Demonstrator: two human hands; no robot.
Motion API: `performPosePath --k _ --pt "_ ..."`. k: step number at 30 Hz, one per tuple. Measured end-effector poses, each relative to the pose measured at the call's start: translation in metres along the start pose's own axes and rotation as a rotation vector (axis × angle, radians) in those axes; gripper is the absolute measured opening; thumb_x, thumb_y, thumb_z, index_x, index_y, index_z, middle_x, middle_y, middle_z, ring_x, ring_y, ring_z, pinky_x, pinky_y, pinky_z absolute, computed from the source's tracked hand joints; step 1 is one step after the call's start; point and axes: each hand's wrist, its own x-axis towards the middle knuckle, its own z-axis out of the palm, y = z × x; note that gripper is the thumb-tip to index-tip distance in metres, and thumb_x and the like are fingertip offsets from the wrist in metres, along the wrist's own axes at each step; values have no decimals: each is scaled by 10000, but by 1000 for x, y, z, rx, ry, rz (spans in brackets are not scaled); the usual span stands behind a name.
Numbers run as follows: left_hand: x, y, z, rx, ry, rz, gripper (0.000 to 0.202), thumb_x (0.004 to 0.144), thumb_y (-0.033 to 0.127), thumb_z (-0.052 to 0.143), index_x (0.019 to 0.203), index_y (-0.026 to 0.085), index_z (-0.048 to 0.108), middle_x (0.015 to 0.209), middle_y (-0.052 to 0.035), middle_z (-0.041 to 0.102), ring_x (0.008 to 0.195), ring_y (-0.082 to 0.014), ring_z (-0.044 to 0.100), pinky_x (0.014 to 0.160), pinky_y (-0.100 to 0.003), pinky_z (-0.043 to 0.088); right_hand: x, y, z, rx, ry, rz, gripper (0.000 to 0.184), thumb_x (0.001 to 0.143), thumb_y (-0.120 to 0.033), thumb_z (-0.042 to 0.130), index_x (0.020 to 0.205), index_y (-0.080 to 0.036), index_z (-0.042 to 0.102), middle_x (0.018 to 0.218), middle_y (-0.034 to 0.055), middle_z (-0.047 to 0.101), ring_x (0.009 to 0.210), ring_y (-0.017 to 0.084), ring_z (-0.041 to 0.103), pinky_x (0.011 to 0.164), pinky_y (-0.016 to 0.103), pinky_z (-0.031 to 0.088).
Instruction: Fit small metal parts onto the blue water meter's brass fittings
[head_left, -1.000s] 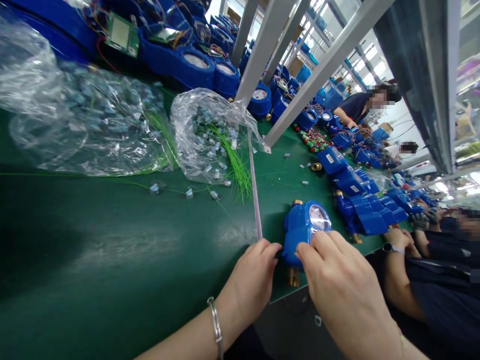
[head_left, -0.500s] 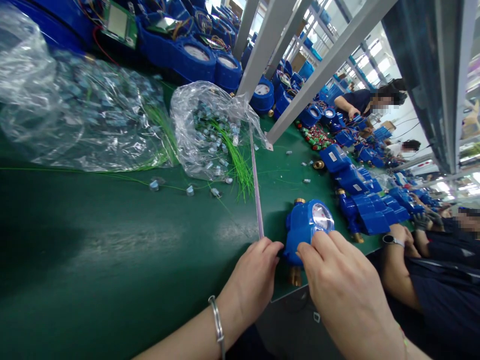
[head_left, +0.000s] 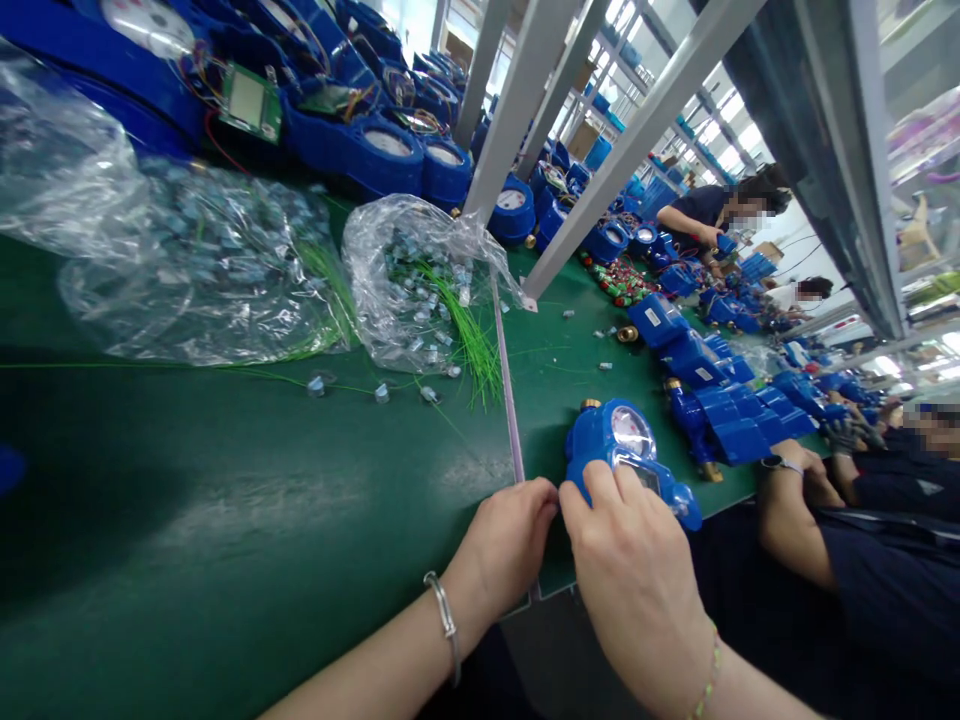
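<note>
A blue water meter [head_left: 589,440] with a round dial and a brass end lies on the green bench, close to the front edge. Its clear-covered dial faces up, and a blue flap sticks out at its right. My left hand [head_left: 502,535] is closed in a pinch at the meter's lower left. Fingertips of my right hand [head_left: 630,560] are pressed together against the near side of the meter, meeting my left fingertips. Whatever the two pinches hold is hidden behind the fingers. My right hand also covers the meter's near end.
Clear plastic bags [head_left: 225,270] of small seals with green wires [head_left: 472,350] lie at the left; loose seals [head_left: 381,392] are in front. Blue meters [head_left: 382,145] crowd the back, and more [head_left: 720,400] stand right. Metal posts [head_left: 525,110] rise behind. Co-workers sit along the right.
My right hand has moved left until its fingertips meet those of my left hand. The meter has turned, and its flap now shows at the right. The view has shifted slightly.
</note>
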Motion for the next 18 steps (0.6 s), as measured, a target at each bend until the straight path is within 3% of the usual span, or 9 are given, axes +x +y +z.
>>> performPosePath --k 4,8,13,18 --pt "-4 0 -4 127 -21 16 223 894 137 353 793 185 546 792 -31 604 755 -172 566 680 -262 414 -28 10 18 42 152 148 433 791 -172 618 1203 -278 540 1150 100 505 842 213 550 653 320 483" --pt "-11 2 -9 213 -108 99 227 880 101 338 799 188 531 786 -22 577 757 -172 536 692 -269 402 -60 36 50 215 261 306 375 827 -230 585 1190 -317 549 1093 94 478 869 207 572 629 293 513" --pt "-24 22 -17 222 -250 123 211 888 121 352 773 201 510 777 1 558 738 -161 511 679 -256 380 -85 75 90 541 437 271 319 848 -205 551 1154 -292 573 1136 70 410 738 114 524 701 302 524" --pt "-31 52 -26 291 -357 142 227 906 157 348 746 206 502 762 11 541 721 -153 498 661 -246 356 -77 98 100 658 442 173 355 834 -148 558 1145 -318 578 1163 58 393 804 120 508 760 312 507"
